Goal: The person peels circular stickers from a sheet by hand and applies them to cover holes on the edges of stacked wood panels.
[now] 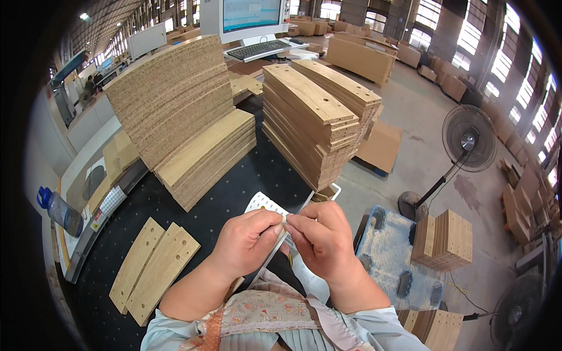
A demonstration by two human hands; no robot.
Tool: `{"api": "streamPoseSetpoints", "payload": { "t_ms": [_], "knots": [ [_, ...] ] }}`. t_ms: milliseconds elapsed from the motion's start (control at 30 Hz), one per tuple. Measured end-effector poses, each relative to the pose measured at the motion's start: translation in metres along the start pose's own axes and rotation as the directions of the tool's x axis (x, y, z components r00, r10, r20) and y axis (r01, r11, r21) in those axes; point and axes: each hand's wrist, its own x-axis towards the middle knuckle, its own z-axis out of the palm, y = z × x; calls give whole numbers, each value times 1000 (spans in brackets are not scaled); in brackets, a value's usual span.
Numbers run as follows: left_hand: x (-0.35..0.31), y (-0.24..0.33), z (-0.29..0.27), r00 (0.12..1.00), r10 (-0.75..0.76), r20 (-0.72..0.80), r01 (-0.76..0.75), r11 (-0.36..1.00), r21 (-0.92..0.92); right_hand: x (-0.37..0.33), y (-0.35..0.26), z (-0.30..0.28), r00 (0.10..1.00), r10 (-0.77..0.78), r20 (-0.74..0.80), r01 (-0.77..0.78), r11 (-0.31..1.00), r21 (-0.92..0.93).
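Note:
My left hand (243, 243) and my right hand (325, 238) meet at the near edge of the black table. Thumbs and forefingers are pinched together at the fingertips. What lies between them is too small and too hidden to make out. Just beyond the fingers shows a white sheet (257, 201) with rows of small dark dots, partly covered by my hands; I cannot tell whether it is held or lies on the table. To the left, two wooden boards with drilled holes, a left one (136, 263) and a right one (171, 274), lie side by side.
Tall board stacks stand at the back left (175, 82) and back centre (310, 117) of the black table (228, 181). Behind them are a monitor (252, 14) and keyboard (257, 50). A bottle (61, 213) stands left; a blue pallet (389, 257) and a fan (468, 140) stand right.

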Motion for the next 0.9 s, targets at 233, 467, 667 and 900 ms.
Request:
{"api": "streamPoseSetpoints", "payload": {
  "t_ms": [233,467,667,900],
  "knots": [
    [2,6,-9,994,19,107,-21,1000,21,2,1,-5,993,25,114,-39,992,122],
    [2,5,-11,992,-1,129,3,1000,-11,3,2,-7,988,48,144,-74,980,183],
    [1,2,-8,997,18,79,-16,1000,-21,3,3,-6,987,42,155,-69,982,175],
    [3,4,-12,990,-31,136,37,998,-43,2,8,-4,985,66,160,-101,969,226]
  ]
}}
